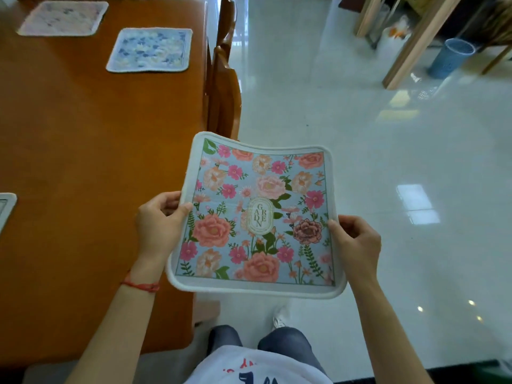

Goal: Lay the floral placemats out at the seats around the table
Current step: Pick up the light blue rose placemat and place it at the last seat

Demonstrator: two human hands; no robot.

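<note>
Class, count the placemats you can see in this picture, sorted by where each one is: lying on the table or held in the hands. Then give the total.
Placemats lying on the table: 3 (blue floral, pale floral, one only partly in view at the left edge)
Placemats held in both hands: 1 (pink floral)
Total: 4

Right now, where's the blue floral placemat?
Head view, upper left: the blue floral placemat lies flat on the wooden table near its right edge, beside the chair, with a pale placemat beyond it.

Home dining room, wooden table [83, 128], carved chairs [224, 87], glossy tiled floor [360, 162]
</note>
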